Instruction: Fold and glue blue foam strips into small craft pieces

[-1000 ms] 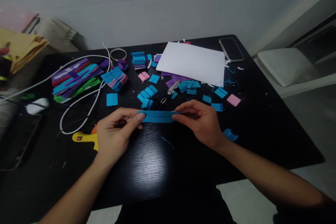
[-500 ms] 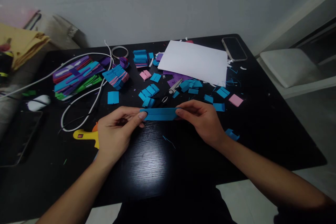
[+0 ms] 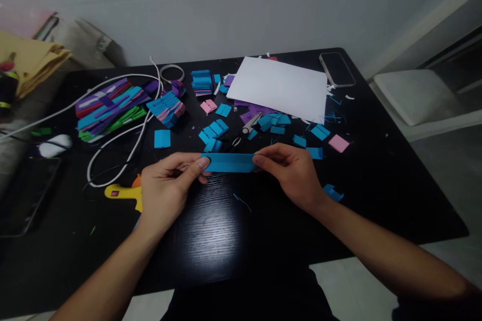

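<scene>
A strip of blue paper (image 3: 230,163) with a lengthwise crease is stretched between my two hands above the black table. My left hand (image 3: 171,178) pinches its left end, thumb on top. At the right end, the thumb and fingers of my right hand (image 3: 288,173) are closed on it. Just beyond the strip lie small folded blue papers (image 3: 214,132) and a pair of scissors (image 3: 251,124). A yellow-handled tool (image 3: 122,192) sits partly hidden behind my left hand. Another folded blue piece (image 3: 333,193) rests by my right wrist.
A white sheet (image 3: 278,88) covers purple paper at the back. Bundles of coloured strips (image 3: 109,108) lie at the left, with a white cable (image 3: 103,148) looped around. Phones lie at the back right (image 3: 337,69) and left edge (image 3: 28,198). A roll of tape (image 3: 172,73) is near the wall.
The crease line on the blue strip looks fainter now, as the strip has tilted slightly. Both hands keep their hold at nearly the same place.
</scene>
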`<move>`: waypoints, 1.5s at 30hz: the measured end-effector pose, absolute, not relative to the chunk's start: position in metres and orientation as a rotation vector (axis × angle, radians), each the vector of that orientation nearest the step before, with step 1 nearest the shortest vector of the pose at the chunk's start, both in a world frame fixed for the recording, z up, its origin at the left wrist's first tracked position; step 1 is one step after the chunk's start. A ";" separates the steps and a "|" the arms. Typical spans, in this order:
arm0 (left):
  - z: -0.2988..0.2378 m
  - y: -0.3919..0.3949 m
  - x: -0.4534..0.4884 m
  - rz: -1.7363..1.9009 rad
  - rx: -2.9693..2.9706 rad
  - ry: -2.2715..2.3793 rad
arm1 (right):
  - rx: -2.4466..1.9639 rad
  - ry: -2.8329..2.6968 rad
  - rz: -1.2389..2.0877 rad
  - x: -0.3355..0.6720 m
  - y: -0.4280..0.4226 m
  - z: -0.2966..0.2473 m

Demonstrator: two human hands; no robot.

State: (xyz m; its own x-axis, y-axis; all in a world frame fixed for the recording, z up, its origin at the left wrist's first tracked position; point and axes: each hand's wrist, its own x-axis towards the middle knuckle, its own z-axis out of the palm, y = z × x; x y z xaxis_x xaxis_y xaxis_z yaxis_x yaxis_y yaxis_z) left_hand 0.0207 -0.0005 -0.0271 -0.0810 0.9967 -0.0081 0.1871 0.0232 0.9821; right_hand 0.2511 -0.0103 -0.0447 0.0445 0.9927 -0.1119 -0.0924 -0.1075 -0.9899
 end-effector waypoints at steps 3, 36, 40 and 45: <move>-0.028 0.000 0.021 1.169 1.267 1.401 | -1.224 -1.032 1.359 0.249 -0.011 -0.046; -0.037 0.004 0.026 0.888 0.858 1.250 | -1.099 -1.150 1.278 0.248 -0.017 -0.047; -0.038 0.002 0.026 0.887 0.880 1.237 | -1.105 -1.115 1.289 0.248 -0.017 -0.045; -0.036 0.001 0.027 0.917 0.891 1.250 | -1.102 -1.094 1.310 0.248 -0.017 -0.044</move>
